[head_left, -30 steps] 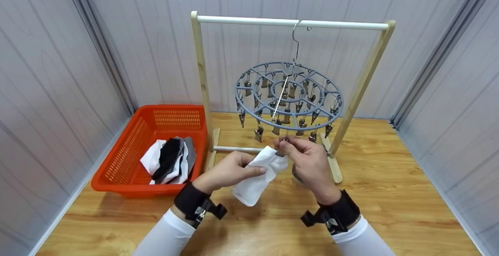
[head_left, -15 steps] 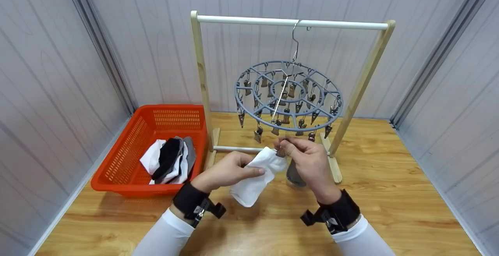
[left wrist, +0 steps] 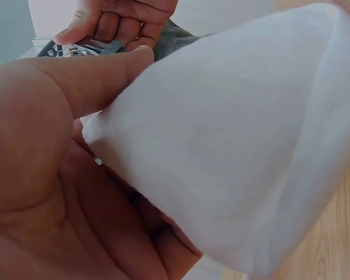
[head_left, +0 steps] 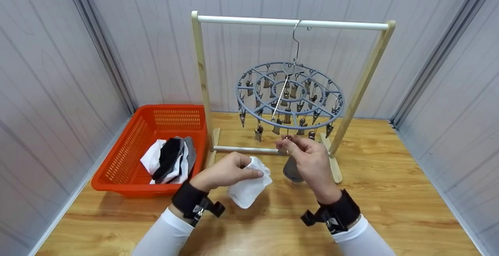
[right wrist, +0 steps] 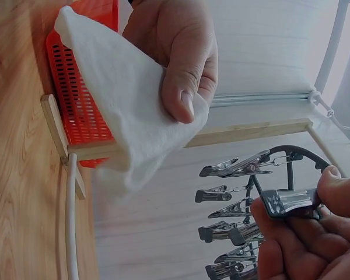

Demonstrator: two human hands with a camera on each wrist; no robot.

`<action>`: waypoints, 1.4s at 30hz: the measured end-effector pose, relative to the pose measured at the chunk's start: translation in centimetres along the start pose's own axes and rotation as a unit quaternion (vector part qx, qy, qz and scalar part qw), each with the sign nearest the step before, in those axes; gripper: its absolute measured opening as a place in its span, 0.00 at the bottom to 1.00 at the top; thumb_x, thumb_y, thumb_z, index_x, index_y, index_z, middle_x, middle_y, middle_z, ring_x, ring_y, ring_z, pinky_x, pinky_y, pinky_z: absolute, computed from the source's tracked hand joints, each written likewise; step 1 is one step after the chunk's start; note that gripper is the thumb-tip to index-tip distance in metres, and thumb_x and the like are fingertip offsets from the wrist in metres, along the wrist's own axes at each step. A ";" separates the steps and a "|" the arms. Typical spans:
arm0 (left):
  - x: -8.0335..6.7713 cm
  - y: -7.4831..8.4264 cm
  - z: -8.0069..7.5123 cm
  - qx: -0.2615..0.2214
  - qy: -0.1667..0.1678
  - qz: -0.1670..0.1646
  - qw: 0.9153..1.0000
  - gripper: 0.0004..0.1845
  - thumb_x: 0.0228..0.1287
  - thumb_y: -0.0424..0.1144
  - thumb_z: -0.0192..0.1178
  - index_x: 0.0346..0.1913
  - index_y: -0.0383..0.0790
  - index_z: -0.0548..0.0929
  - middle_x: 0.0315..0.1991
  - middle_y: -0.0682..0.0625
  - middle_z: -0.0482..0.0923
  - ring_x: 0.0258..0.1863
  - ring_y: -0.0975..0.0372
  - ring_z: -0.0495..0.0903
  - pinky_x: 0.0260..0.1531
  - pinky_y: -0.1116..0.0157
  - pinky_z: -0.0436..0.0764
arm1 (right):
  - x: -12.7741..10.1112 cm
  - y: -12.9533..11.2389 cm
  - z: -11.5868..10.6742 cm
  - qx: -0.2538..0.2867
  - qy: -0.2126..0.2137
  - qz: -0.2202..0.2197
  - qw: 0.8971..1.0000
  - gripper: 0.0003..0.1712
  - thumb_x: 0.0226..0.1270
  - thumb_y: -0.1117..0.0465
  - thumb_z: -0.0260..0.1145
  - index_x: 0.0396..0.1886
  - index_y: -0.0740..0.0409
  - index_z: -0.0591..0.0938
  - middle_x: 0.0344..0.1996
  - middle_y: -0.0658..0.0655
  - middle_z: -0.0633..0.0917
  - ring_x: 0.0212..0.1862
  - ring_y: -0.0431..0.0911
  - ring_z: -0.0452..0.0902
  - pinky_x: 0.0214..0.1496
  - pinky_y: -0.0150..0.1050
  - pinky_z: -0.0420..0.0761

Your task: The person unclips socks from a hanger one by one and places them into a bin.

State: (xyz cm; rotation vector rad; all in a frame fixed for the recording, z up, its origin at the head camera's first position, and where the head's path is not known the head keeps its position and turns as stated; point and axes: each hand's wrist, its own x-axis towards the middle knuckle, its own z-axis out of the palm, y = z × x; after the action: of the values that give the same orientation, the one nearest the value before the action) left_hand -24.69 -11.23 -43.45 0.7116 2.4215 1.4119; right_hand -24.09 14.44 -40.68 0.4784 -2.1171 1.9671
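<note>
My left hand (head_left: 253, 171) pinches the top of a white sock (head_left: 247, 189), which hangs low over the table, left of the clips. In the left wrist view the white sock (left wrist: 233, 146) fills the frame under my thumb. My right hand (head_left: 287, 143) pinches a metal clip (right wrist: 289, 201) on the front rim of the round grey clip hanger (head_left: 290, 92). A grey sock (head_left: 292, 169) hangs below my right hand; how it is held is hidden. The hanger hooks onto the white bar of a wooden rack (head_left: 200, 73).
An orange basket (head_left: 117, 170) with several black, white and grey socks stands at the left, beside the rack's left post. The rack's feet and lower rail (head_left: 234, 149) rest on the wooden table (head_left: 390, 193). Grey panel walls close in on three sides.
The white sock has come away from the clip and dropped down and left with my left hand. More of the grey sock now shows under my right hand, which stays on the clip.
</note>
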 end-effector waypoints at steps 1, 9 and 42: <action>0.0 0.0 0.0 0.003 -0.001 0.000 1.000 0.15 0.77 0.48 0.73 0.32 0.45 0.88 0.25 0.60 0.81 0.23 0.68 0.79 0.22 0.70 0.75 | 0.0 0.0 0.0 -0.002 0.001 0.000 1.000 0.09 0.82 0.60 0.72 0.51 0.59 0.94 0.45 0.61 0.95 0.52 0.54 0.91 0.61 0.41 0.87; 0.0 0.1 -0.3 0.018 -0.001 0.012 1.000 0.15 0.77 0.49 0.73 0.32 0.45 0.88 0.25 0.60 0.80 0.23 0.67 0.79 0.23 0.69 0.75 | -0.1 -0.2 0.1 -0.021 0.021 0.003 1.000 0.13 0.79 0.61 0.76 0.56 0.63 0.91 0.50 0.59 0.94 0.52 0.51 0.92 0.58 0.40 0.88; -1.7 0.4 -3.5 -0.039 0.049 -0.024 0.998 0.16 0.77 0.51 0.73 0.39 0.41 0.90 0.34 0.52 0.86 0.31 0.60 0.84 0.30 0.64 0.83 | 0.3 -1.9 -2.1 -0.292 0.176 -0.374 0.862 0.12 0.80 0.69 0.66 0.55 0.68 0.91 0.59 0.65 0.91 0.67 0.63 0.82 0.79 0.55 0.71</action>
State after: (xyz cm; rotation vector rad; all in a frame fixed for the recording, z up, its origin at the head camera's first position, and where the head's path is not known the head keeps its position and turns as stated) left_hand -24.69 -14.53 -41.36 0.5753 2.4234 1.5459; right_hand -23.80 16.44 -38.60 0.6252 -1.7664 0.8519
